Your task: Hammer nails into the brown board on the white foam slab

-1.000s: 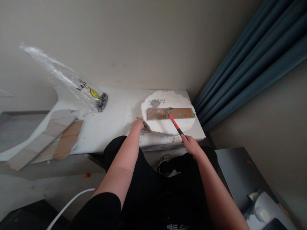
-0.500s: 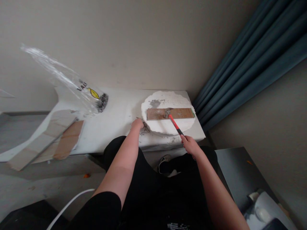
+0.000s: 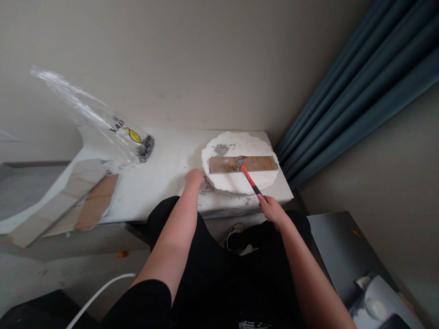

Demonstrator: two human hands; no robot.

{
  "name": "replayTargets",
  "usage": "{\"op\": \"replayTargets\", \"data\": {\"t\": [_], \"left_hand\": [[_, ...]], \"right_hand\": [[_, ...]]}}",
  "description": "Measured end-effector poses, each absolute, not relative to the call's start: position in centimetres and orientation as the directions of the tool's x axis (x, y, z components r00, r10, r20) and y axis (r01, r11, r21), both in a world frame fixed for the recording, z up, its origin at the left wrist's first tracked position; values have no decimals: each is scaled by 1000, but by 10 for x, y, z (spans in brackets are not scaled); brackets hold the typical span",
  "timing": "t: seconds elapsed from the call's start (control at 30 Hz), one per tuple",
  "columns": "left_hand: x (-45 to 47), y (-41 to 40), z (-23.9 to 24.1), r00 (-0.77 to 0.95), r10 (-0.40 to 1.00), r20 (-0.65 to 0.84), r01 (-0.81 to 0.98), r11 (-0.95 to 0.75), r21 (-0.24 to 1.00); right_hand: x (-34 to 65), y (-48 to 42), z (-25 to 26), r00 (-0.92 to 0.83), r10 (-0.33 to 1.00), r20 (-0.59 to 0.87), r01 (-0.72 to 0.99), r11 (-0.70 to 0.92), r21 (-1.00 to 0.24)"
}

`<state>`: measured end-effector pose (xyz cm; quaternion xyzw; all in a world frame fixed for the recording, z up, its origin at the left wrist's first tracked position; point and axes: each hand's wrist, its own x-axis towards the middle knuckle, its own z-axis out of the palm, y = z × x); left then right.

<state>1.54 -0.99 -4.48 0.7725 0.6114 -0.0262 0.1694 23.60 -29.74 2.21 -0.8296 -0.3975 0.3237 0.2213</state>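
right hand (image 3: 270, 208) clenched on hammer (image 3: 248, 175) handle end | hammer head on wooden board (image 3: 260, 163), 11 o'clock from hand, atop white foam disc (image 3: 230, 183) | left hand (image 3: 195, 176) at disc's 8 o'clock on surface (image 3: 161, 178), fingers hidden, grasp unreadable | nails (image 3: 208, 186) beside it barely resolvable

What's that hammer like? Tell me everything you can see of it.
The hammer is small, with a grey metal head and a slim handle that is bright red-orange for most of its length and black at the grip end. Its head seems to rest on the wooden plank that lies across the round white slab, near the plank's middle. The handle slants back from there toward the person, whose right hand is closed around the black end. Whether the head has a claw is too small to tell.
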Motion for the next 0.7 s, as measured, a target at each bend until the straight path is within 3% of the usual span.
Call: {"op": "replayTargets", "data": {"t": [0.07, 0.13, 0.2, 0.27, 0.4, 0.7], "left_hand": [[13, -7, -37, 182, 973, -139, 940, -131, 315], [14, -4, -31, 133, 991, 3, 847, -115, 519], [19, -3, -29, 123, 983, 136, 653, -183, 735], [28, -5, -28, 182, 957, 227, 436, -286, 853], [50, -18, -33, 426, 856, 294, 157, -389, 908], [67, -30, -35, 506, 815, 283, 231, -443, 866]], "right_hand": [[236, -298, 22, 475, 802, -363, 513, -587, -627], [235, -298, 23, 475, 802, -363, 512, -587, -627], [235, -298, 23, 475, 801, -364, 512, -588, -626], [235, -298, 23, 474, 801, -366, 513, -589, -625], [234, -298, 23, 474, 799, -370, 514, -592, -621], [232, -299, 24, 472, 801, -369, 515, -590, -622]]}}
